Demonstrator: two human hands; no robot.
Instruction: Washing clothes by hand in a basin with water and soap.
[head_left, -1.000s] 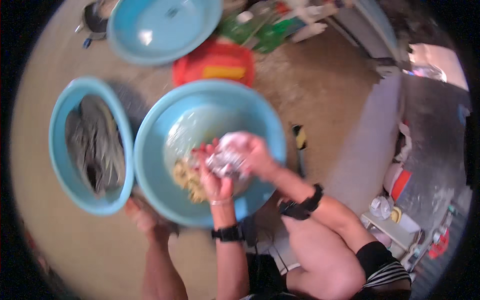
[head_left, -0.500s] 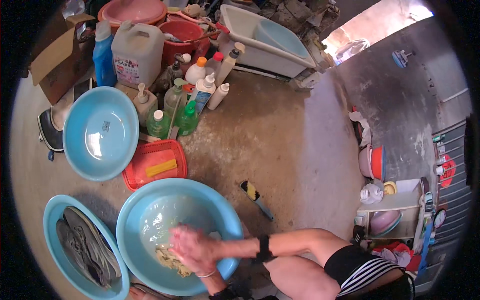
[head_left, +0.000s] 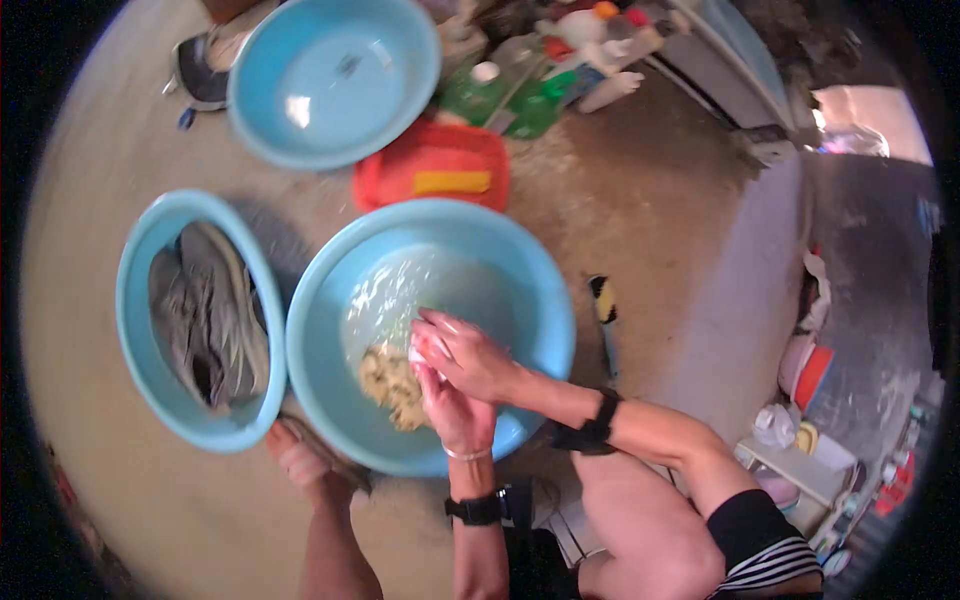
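A large light-blue basin (head_left: 540, 260) holds shallow water in front of me. Over its near part my right hand (head_left: 468, 358) and my left hand (head_left: 462, 412) come together, fingers closed against each other. Something small and whitish shows between them, mostly hidden by the fingers, too blurred to name. My left wrist wears a thin bracelet and a dark strap. Just left of both hands a crumpled yellowish-tan bundle (head_left: 388, 388), perhaps cloth, lies in the water.
On the left, a blue tub (head_left: 135, 340) holds grey shoes (head_left: 205, 320). Beyond are another blue basin (head_left: 320, 110), a red basket (head_left: 385, 180) with a yellow bar (head_left: 452, 182), and several bottles (head_left: 535, 105). A brush (head_left: 605, 310) lies to the right. My foot (head_left: 300, 460) is beside the tub.
The view has shifted, so the basins sit higher and further right. My hands, blurred together over the bundle before, are now just right of it, the left hand below the right.
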